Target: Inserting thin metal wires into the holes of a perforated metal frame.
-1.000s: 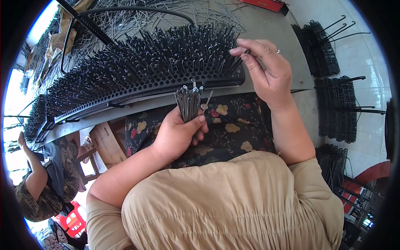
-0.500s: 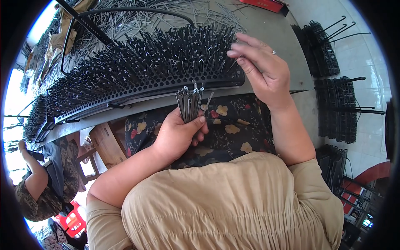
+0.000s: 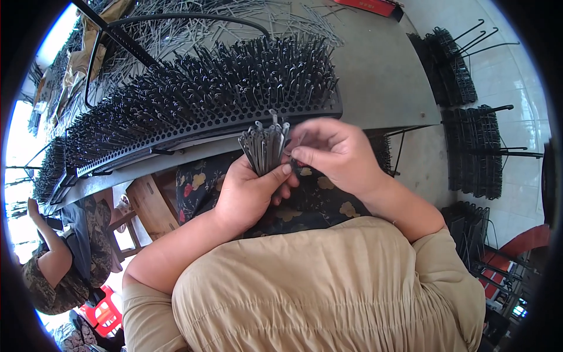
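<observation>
My left hand [image 3: 252, 185] is closed around a bundle of thin grey metal strips [image 3: 264, 144], held upright with their looped ends at the top. Just right of the bundle, my right hand [image 3: 337, 149] pinches a single strip [image 3: 301, 138] between thumb and fingers; the fingertips are slightly blurred. Beyond both hands lies a long black perforated rack [image 3: 205, 124], packed with upright dark hooked rods [image 3: 234, 76]. The bundle's top overlaps the rack's near edge in the view.
Loose metal strips [image 3: 193, 32] lie scattered over the grey table [image 3: 381, 76] behind the rack. Black racks [image 3: 475, 152] hang on the right wall. A red box [image 3: 372, 6] sits at the far edge. Another person's arm [image 3: 53, 246] and a wooden stool [image 3: 152, 205] are at left.
My right hand has come from the rack's right end, down and left to the bundle, and now pinches a strip there. My left hand holds the bundle in nearly the same place.
</observation>
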Action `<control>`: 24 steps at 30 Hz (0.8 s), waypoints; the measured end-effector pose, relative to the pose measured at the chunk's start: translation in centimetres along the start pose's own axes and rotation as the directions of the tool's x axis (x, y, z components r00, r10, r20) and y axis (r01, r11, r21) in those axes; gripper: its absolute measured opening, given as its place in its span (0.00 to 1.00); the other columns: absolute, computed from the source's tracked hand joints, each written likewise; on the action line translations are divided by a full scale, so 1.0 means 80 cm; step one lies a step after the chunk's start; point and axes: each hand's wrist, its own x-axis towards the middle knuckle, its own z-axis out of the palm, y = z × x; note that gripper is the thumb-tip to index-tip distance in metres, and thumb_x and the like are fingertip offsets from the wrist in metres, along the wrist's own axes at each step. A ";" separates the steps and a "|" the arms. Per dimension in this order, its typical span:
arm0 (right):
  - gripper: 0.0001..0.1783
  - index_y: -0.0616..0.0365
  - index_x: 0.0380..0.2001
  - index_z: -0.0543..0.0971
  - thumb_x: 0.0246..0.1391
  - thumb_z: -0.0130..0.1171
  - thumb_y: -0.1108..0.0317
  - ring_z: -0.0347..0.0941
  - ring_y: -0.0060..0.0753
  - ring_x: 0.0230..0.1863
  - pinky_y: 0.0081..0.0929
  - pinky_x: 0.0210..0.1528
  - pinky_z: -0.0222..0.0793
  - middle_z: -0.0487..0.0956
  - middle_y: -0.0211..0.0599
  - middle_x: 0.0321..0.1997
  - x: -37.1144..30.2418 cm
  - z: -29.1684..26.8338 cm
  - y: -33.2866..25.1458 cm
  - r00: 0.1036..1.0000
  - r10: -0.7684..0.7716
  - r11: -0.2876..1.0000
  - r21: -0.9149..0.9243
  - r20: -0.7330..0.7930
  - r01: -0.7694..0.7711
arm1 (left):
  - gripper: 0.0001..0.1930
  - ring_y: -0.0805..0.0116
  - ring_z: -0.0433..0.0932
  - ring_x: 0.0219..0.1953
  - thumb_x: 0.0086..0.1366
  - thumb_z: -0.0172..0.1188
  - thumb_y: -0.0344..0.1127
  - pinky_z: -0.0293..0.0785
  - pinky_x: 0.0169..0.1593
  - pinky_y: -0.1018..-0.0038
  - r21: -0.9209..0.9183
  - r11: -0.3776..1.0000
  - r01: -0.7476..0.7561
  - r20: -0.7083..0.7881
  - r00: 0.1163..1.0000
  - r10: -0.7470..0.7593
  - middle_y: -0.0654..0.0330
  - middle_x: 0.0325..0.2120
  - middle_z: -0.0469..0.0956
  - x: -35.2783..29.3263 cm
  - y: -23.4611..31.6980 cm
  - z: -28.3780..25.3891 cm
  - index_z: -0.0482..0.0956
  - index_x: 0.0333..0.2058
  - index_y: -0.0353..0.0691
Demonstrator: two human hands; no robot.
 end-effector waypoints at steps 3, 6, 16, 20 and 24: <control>0.10 0.61 0.42 0.75 0.56 0.59 0.76 0.76 0.19 0.28 0.14 0.29 0.70 0.81 0.36 0.34 0.000 -0.014 -0.026 0.987 0.123 0.989 0.089 -0.102 -0.114 | 0.07 0.81 0.72 0.23 0.68 0.56 0.31 0.68 0.24 0.84 0.043 0.999 0.025 0.035 0.999 -0.027 0.67 0.26 0.77 0.000 0.004 0.000 0.76 0.44 0.39; 0.15 0.61 0.46 0.70 0.56 0.56 0.80 0.74 0.19 0.27 0.14 0.28 0.69 0.80 0.38 0.33 0.015 -0.038 -0.038 0.847 -0.428 0.900 -0.226 -0.316 0.371 | 0.09 0.82 0.72 0.24 0.68 0.56 0.32 0.69 0.24 0.84 0.092 0.995 0.047 0.052 0.997 -0.052 0.67 0.28 0.77 0.001 0.002 -0.002 0.77 0.46 0.39; 0.17 0.65 0.45 0.69 0.53 0.59 0.86 0.79 0.26 0.34 0.20 0.35 0.76 0.80 0.40 0.34 0.029 -0.061 -0.028 0.498 -0.867 0.289 -0.822 -0.008 0.491 | 0.07 0.82 0.73 0.27 0.69 0.54 0.31 0.72 0.26 0.83 0.104 0.994 0.023 0.043 0.999 -0.027 0.66 0.30 0.77 0.005 -0.008 -0.002 0.76 0.41 0.37; 0.15 0.64 0.42 0.72 0.51 0.61 0.85 0.78 0.23 0.33 0.18 0.32 0.75 0.81 0.39 0.33 0.029 -0.063 -0.031 0.569 -0.820 0.250 -0.859 0.057 0.446 | 0.06 0.81 0.73 0.27 0.69 0.54 0.31 0.72 0.26 0.83 0.111 0.993 0.026 0.036 0.999 -0.030 0.65 0.30 0.77 0.005 -0.008 -0.001 0.76 0.41 0.37; 0.11 0.61 0.35 0.78 0.47 0.64 0.83 0.77 0.30 0.32 0.22 0.34 0.72 0.81 0.37 0.32 0.031 -0.066 -0.038 0.566 -0.815 0.220 -0.841 0.119 0.494 | 0.05 0.81 0.73 0.26 0.69 0.53 0.31 0.72 0.26 0.83 0.106 0.994 0.039 0.028 0.999 -0.043 0.66 0.30 0.77 0.004 -0.005 0.001 0.75 0.40 0.37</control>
